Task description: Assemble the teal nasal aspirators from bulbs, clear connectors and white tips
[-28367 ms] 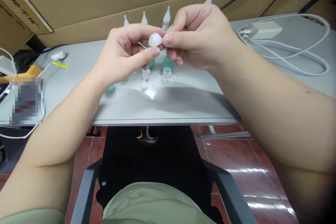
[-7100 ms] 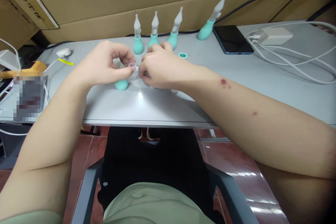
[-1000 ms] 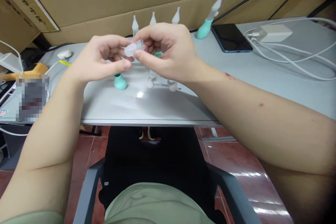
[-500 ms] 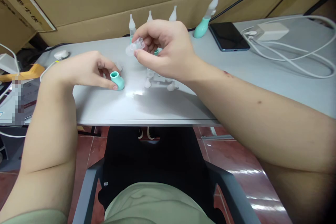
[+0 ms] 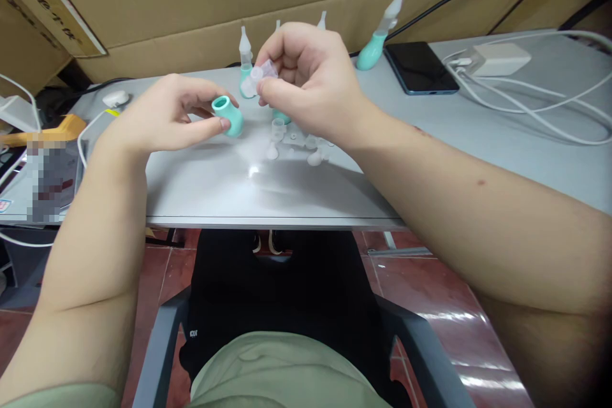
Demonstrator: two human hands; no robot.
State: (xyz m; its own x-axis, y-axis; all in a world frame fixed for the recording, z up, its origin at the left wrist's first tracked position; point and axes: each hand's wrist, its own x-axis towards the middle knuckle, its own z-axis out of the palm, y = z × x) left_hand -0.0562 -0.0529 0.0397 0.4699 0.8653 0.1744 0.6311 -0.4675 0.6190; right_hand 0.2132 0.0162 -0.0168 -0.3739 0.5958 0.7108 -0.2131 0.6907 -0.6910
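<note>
Head view: left hand [image 5: 162,118] pinches a teal bulb [image 5: 228,116] between thumb and fingers, lifted off the tabletop [image 5: 229,185] with its open mouth turned toward the other hand. Right hand [image 5: 310,86] pinches a clear nozzle [image 5: 259,78] at its fingertips, just beside that mouth, so the two parts face each other. Loose clear pieces [image 5: 296,143] lie underneath; finished droppers [image 5: 377,38] stand behind.

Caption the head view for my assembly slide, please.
Left hand holds a teal rubber bulb; right hand holds a clear plastic nozzle piece above the grey table.
</note>
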